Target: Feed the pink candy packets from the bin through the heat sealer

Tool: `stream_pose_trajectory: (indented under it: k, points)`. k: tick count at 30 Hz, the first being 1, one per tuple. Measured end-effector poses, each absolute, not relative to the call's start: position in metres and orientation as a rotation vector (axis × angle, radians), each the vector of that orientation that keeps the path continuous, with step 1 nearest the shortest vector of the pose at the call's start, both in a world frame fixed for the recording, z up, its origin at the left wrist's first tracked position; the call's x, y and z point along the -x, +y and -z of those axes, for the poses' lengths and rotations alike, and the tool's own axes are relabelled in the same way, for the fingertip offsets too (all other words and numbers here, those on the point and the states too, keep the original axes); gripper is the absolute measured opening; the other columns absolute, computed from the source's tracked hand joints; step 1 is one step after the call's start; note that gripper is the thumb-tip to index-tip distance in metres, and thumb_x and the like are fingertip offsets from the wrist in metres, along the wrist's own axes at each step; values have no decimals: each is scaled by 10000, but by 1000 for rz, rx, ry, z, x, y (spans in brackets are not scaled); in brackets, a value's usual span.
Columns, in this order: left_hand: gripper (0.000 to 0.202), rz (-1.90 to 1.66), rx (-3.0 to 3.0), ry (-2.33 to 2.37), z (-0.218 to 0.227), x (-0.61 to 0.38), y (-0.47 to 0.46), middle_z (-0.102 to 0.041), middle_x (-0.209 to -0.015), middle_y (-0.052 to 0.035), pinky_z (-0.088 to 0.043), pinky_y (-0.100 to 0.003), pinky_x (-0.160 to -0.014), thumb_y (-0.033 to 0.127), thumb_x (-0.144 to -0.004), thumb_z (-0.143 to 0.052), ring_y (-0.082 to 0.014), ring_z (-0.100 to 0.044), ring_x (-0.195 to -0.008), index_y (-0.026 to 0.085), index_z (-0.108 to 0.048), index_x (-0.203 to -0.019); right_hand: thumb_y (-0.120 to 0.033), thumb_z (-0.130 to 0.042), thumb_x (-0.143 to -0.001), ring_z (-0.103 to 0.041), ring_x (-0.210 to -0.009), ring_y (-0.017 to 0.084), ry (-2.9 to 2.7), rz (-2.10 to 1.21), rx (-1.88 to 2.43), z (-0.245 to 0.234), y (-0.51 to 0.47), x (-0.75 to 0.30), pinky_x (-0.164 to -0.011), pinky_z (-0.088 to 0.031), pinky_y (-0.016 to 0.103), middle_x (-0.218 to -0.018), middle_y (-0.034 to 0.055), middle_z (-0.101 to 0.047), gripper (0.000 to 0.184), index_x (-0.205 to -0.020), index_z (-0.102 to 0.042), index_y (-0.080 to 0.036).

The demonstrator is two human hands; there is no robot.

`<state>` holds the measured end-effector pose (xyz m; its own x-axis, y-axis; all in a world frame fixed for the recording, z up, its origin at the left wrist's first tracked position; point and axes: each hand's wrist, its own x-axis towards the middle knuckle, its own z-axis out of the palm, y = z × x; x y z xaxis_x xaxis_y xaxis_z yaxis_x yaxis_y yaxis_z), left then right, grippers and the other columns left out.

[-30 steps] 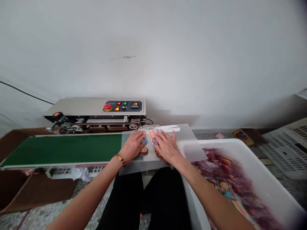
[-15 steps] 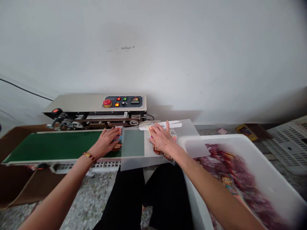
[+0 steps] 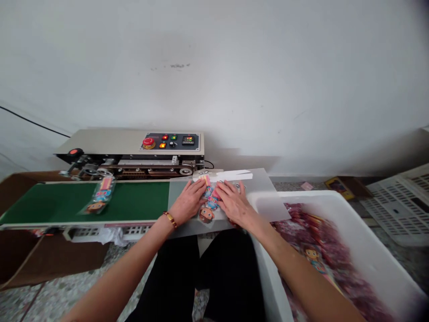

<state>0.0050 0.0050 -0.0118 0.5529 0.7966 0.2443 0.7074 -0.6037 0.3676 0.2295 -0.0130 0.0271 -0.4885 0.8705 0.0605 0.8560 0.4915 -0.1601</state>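
Observation:
My left hand (image 3: 188, 201) lies on a translucent sheet (image 3: 179, 229), fingers stretched out flat at the left edge of a clear packet (image 3: 209, 205). Inside the packet is a cartoon figure with brown hair and pink and blue parts. My right hand (image 3: 234, 203) rests palm down with fingers spread, touching the packet's right side and partly covering more packets. Another figure packet (image 3: 100, 196) is on the green conveyor belt (image 3: 140, 201), its upper end at the sealing machine (image 3: 134, 145). Neither hand touches that packet.
On the right stands a white bin (image 3: 351, 228) holding many packets (image 3: 318, 232). Paper strips (image 3: 236, 175) lie behind my hands. An open cardboard box (image 3: 67, 264) sits under the belt's left end. White plastic crates (image 3: 398, 205) are at the far right.
The packet that was under my left hand has travelled left along the belt. My left hand has moved right onto the sheet beside my right hand, which stays near its place.

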Motion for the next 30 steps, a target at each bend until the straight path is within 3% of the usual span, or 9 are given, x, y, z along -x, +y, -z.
stream_pose_trajectory:
  k: [5, 8, 11, 20, 28, 30]
  points:
    - [378, -610, -2483, 1284, 1, 12, 13, -575, -1469, -146, -309, -580, -1239, 274, -1014, -472, -259, -532, -1376, 183, -555, -1371, -323, -475, -1038, -520, -1330, 322, -2467, -79, 1559, -22, -24, -222, -1191, -164, 702, -1456, 157, -589, 372, -1360, -605, -192]
    - [333, -643, -2483, 1469, -1, -4, 13, -622, -1407, -133, -391, -557, -1186, 272, -1027, -441, -267, -580, -1286, 190, -608, -1303, -381, -525, -1025, -541, -1297, 333, -2433, -27, 1557, -23, -26, -210, -1187, -138, 726, -1361, 141, -658, 325, -1262, -663, -205]
    - [317, -604, -2564, 1497, 0, -13, 12, -636, -1391, -110, -364, -571, -1197, 239, -1019, -438, -272, -586, -1253, 208, -634, -1266, -377, -531, -1026, -562, -1274, 328, -2431, 29, 1576, -24, -23, -209, -1192, -111, 734, -1315, 138, -685, 304, -1213, -687, -195]
    - [429, -614, -2574, 1478, 5, 0, 4, -576, -1461, -152, -342, -570, -1222, 296, -964, -568, -301, -520, -1358, 167, -562, -1373, -309, -537, -1021, -583, -1290, 335, -2451, 59, 1571, -16, -15, -228, -1204, -71, 738, -1366, 142, -667, 302, -1256, -691, -200]
    - [432, -549, -2563, 1442, 5, 68, 5, -568, -1476, -169, -376, -549, -1200, 331, -979, -531, -292, -524, -1382, 166, -569, -1376, -294, -541, -1025, -522, -1326, 326, -2515, -24, 1498, -18, -1, -193, -1205, -17, 742, -1398, 128, -637, 287, -1268, -658, -196]
    - [429, -505, -2544, 1515, 4, 92, 4, -581, -1466, -165, -371, -589, -1188, 345, -973, -532, -306, -547, -1361, 185, -584, -1368, -308, -540, -1026, -536, -1292, 321, -2498, -40, 1504, -18, 5, -175, -1201, -41, 750, -1395, 129, -631, 274, -1240, -664, -191]
